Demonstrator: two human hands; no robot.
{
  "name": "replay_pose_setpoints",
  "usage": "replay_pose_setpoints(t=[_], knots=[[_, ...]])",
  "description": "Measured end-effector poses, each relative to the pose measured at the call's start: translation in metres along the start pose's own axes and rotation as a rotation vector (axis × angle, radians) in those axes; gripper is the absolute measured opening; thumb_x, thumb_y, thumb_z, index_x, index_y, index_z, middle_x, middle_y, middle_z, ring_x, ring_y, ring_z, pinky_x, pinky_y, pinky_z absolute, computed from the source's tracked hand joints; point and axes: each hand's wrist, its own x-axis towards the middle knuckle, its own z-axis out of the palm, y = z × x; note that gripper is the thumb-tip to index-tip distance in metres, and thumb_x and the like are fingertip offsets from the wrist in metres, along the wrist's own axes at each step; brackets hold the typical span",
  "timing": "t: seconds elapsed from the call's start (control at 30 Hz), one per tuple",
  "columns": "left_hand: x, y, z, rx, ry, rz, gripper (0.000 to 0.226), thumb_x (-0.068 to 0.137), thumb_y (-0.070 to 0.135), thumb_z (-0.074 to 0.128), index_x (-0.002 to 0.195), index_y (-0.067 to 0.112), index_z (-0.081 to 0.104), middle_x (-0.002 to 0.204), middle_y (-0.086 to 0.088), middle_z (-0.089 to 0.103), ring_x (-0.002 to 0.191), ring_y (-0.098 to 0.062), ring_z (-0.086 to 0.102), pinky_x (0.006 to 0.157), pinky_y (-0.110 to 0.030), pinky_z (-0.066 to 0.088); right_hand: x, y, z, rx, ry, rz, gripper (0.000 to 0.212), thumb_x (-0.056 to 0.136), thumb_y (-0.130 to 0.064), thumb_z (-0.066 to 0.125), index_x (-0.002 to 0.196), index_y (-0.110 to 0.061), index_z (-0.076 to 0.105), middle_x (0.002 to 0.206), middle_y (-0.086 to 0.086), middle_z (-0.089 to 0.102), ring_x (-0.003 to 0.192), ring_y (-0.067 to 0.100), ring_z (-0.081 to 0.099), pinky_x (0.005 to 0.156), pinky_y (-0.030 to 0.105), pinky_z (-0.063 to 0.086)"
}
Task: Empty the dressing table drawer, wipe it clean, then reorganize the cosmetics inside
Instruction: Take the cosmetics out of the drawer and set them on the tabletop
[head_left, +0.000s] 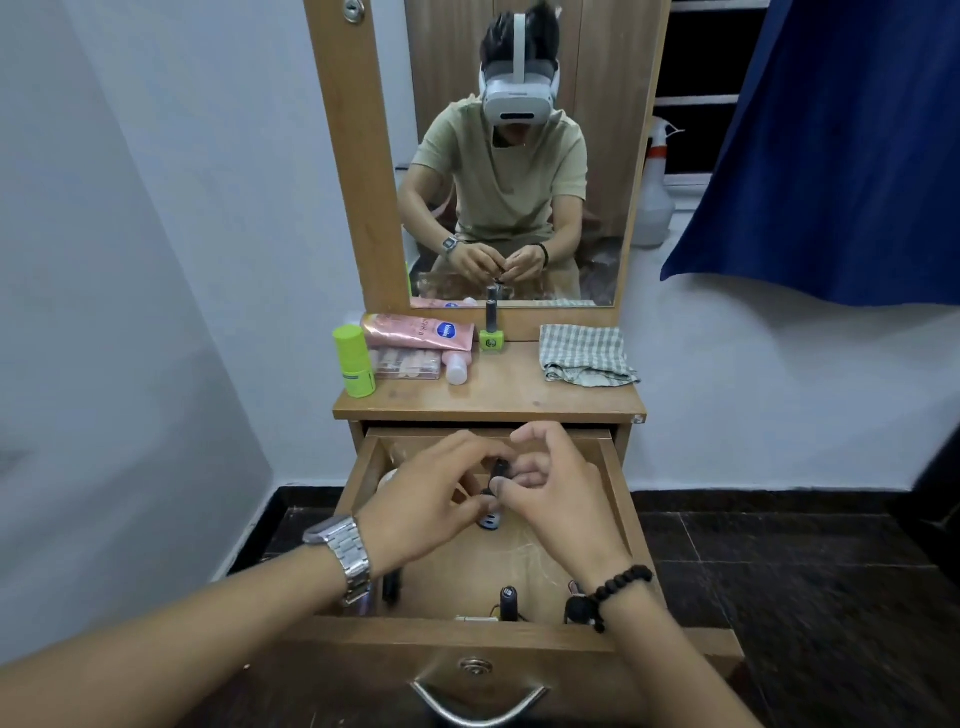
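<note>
In the head view the emptying step looks under way: several cosmetics already stand on the wooden dressing table, while both hands meet over the open wooden drawer. The left hand and right hand together pinch a small dark cosmetic tube with curled fingers, above the drawer's middle. Next, probably, it gets lifted onto the far table top beside the checked cloth; small dark items remain at the drawer's near edge.

**Two hands close together, pinching**

Both arms stretched forward and down, wrists nearly level. Left hand seen from the back, fingers curled inward and pinching (a metal watch on that wrist). Right hand just beside it, thumb and fingertips bent in, pinching too, with a dark bead band at the wrist.
</note>
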Motion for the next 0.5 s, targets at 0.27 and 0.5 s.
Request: replay_pose_setpoints(t=[0.27,0.5], knots=[[0.008,0.009,-0.010,0.068,0.165,-0.041,0.028,0.073,0.013,0.076,0.093,0.026,0.062,0.092,0.013,0.060,0.082,-0.003,0.061,0.073,-0.036,0.053,-0.004,-0.020,-0.003,0.049,-0.021,-0.020,0.032,0.082,-0.018,0.072,0.104,-0.030,0.054,0.090,-0.007,0.073,0.081,-0.003,0.068,0.070,0.015,0.053],[0.036,-0.002,-0.027,0.079,0.202,-0.088,0.025,0.075,0.021,0.079,0.087,0.030,0.060,0.083,0.013,0.065,0.079,-0.003,0.062,0.073,-0.028,0.052,-0.012,-0.021,-0.014,0.334,0.020,0.008,0.023,0.089,-0.019,0.065,0.110,-0.024,0.056,0.093,-0.009,0.075,0.089,0.003,0.069,0.087,0.027,0.055]])
